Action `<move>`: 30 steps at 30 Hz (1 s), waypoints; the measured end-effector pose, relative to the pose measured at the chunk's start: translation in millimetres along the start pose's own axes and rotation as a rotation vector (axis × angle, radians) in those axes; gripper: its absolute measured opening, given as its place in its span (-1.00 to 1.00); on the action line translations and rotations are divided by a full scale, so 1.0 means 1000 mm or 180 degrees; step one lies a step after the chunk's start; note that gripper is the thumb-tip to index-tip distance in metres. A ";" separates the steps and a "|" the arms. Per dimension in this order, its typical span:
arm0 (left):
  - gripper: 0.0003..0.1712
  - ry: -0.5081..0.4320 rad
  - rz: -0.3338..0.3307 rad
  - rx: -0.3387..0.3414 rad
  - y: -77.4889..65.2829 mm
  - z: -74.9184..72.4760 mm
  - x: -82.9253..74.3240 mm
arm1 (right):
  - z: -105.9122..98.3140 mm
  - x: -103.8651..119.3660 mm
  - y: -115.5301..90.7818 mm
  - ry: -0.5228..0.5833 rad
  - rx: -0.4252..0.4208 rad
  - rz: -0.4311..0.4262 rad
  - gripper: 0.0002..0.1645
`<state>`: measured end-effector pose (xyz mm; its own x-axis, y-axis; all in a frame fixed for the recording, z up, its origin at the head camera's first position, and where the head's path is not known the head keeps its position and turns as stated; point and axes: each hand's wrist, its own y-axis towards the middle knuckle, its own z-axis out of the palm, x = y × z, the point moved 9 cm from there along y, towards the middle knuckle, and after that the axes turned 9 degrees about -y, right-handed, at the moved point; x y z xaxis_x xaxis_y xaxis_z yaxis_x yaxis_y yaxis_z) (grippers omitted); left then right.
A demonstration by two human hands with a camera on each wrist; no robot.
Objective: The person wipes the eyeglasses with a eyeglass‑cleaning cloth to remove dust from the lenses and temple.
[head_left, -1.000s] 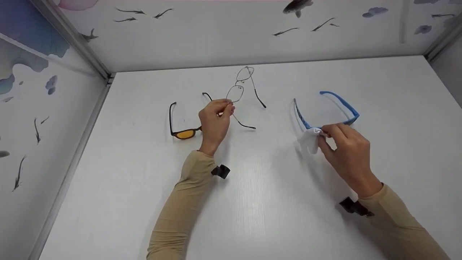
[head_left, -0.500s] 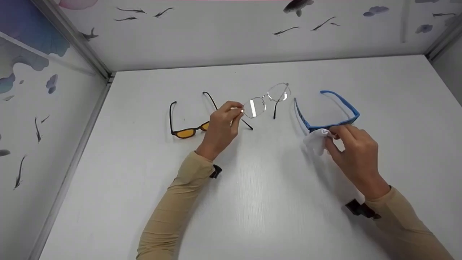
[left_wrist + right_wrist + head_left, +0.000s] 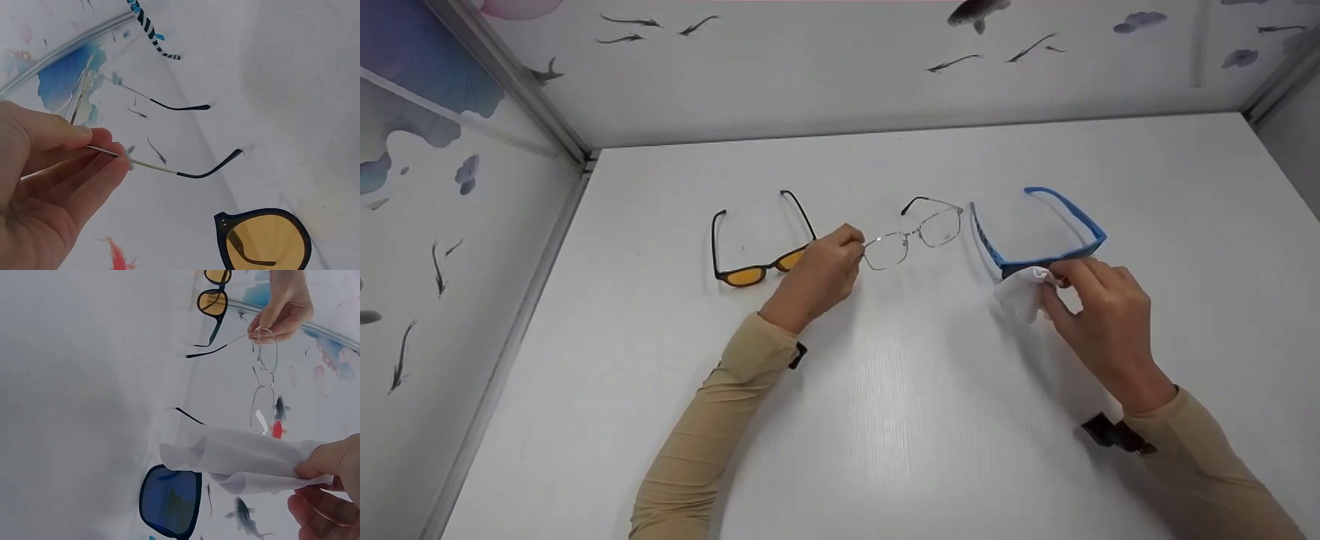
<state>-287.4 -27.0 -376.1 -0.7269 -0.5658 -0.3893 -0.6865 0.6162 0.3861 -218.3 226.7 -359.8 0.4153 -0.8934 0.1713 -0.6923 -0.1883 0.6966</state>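
Wire-framed eyeglasses with clear lenses and dark temple tips are pinched at one hinge end by my left hand. In the left wrist view, thumb and fingers hold one thin temple, its dark tip close to the table. My right hand pinches a white cloth that hangs from the fingertips in front of the blue glasses. The right wrist view shows the thumb pressing the cloth against the fingers, with one dark blue lens beyond it.
Black-framed glasses with orange lenses rest on the white table, partly hidden behind my left hand. The blue glasses stand on the right with temples pointing away. Printed panels border the table at the back and left.
My left hand has moved slightly right and turned the wire-framed eyeglasses, which swing rightward and lower, lenses now facing me. My right hand with the cloth has shifted slightly right.
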 end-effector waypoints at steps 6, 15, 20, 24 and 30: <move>-0.87 -0.0128 -0.0138 0.0328 -0.003 0.018 0.017 | -0.005 -0.012 0.002 0.0067 -0.0002 0.0122 -0.74; -0.84 0.0126 -0.0321 0.0686 -0.007 0.036 0.029 | -0.010 -0.025 0.000 0.0085 0.0054 0.0292 -0.71; -0.82 0.0503 -0.0342 0.0870 -0.008 0.043 0.032 | -0.012 -0.030 -0.002 0.0100 0.0069 0.0357 -0.69; -0.79 0.0605 -0.0392 0.0956 -0.010 0.045 0.033 | -0.016 -0.032 -0.004 0.0115 0.0060 0.0357 -0.70; -0.71 0.0576 -0.0457 0.1073 -0.012 0.043 0.028 | -0.021 -0.036 -0.007 0.0154 0.0107 0.0399 -0.69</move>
<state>-299.2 -26.5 -427.8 -0.6368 -0.7278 -0.2543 -0.7576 0.6520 0.0310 -215.7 269.1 -356.1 0.3516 -0.8902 0.2896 -0.7596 -0.0905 0.6440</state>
